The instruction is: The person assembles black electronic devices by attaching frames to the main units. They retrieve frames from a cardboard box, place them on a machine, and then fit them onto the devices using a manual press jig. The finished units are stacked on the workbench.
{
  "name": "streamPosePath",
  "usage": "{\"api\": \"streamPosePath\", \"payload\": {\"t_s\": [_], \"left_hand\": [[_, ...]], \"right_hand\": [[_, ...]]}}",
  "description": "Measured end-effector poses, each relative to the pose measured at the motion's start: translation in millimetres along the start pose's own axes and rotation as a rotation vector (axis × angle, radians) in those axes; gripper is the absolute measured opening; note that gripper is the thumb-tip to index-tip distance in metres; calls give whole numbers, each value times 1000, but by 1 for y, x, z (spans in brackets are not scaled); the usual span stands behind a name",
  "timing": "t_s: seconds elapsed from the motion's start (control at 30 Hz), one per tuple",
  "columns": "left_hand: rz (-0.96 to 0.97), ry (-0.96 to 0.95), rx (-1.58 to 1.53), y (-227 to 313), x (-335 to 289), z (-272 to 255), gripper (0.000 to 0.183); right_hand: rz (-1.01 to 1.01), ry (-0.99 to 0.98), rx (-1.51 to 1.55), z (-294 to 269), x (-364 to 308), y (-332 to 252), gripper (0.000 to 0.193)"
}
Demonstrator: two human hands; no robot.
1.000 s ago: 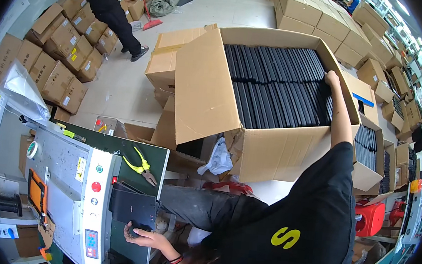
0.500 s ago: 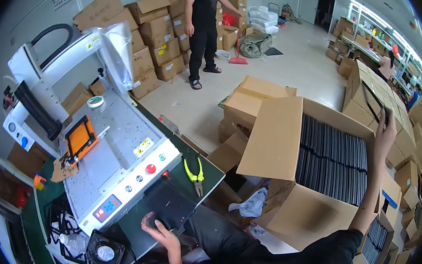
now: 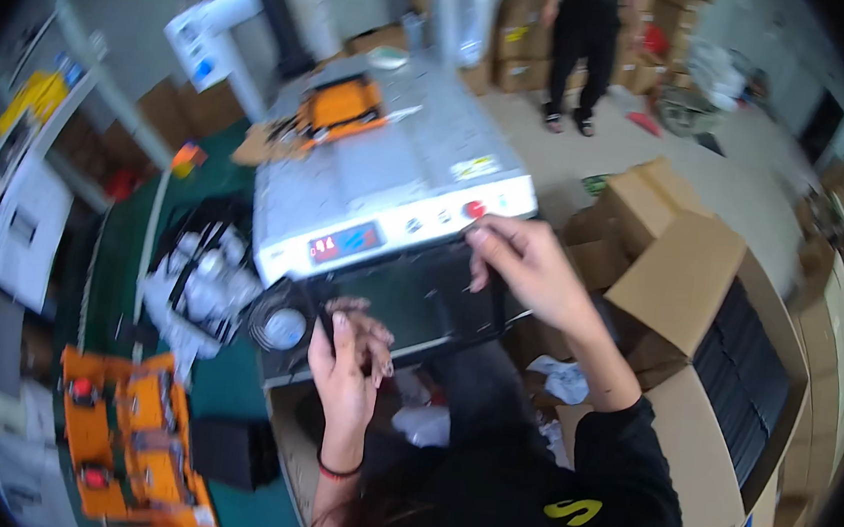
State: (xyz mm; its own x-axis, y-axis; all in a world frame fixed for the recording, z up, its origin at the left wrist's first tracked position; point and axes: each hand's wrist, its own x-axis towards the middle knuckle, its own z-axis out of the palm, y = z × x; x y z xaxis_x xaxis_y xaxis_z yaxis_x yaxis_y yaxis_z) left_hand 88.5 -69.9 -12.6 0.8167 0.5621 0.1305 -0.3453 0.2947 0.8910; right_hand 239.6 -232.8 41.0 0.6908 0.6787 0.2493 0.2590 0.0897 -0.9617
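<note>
A thin black rectangular frame (image 3: pixel 501 301) is held up between my hands, in front of a white benchtop machine (image 3: pixel 395 223). Its near edges blur into the dark things behind it. My right hand (image 3: pixel 532 273) pinches the frame's upper right corner between thumb and fingers, close to the machine's red button (image 3: pixel 474 209). At the frame's left side, my left hand (image 3: pixel 351 363) grips with the thumb up and the fingers curled. On the machine's bed lies an orange fixture (image 3: pixel 343 106) with a dark inset. A round black fan (image 3: pixel 283 328) stands beside my left hand.
Orange fixtures (image 3: pixel 139 424) and a black block (image 3: pixel 235 450) lie on the green bench at lower left. White plastic bags (image 3: pixel 205 280) are heaped beside the machine. An open carton (image 3: pixel 681 291) of upright black panels stands at right. Another person (image 3: pixel 583 52) stands beyond.
My right hand has come from the carton at far right to the machine's front with the black frame. My left hand has risen onto the frame's left side. The view has swung left.
</note>
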Motion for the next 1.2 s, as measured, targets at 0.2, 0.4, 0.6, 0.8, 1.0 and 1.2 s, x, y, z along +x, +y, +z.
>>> {"api": "streamPosePath", "payload": {"t_s": [0.2,0.4,0.6,0.8,1.0,1.2], "left_hand": [[5,71,-163,23,-3,-33,39],[-120,168,-348,6,6,-43,41],[-299,72,-317,-12,19,-28,39],[-441,-72,-162,-19,52,-11,39],[-367,-176,154,-41,109,11,61],[369,28,1151,-29,271,3,79]], "right_hand": [[30,-148,210,27,17,21,32],[-140,89,91,47,-2,27,27],[-239,-73,-187,-3,-19,60,20],[-295,-145,-226,-40,-17,65,16],[-278,93,-162,-70,-43,62,11],[-35,626,285,-85,-101,87,12]]}}
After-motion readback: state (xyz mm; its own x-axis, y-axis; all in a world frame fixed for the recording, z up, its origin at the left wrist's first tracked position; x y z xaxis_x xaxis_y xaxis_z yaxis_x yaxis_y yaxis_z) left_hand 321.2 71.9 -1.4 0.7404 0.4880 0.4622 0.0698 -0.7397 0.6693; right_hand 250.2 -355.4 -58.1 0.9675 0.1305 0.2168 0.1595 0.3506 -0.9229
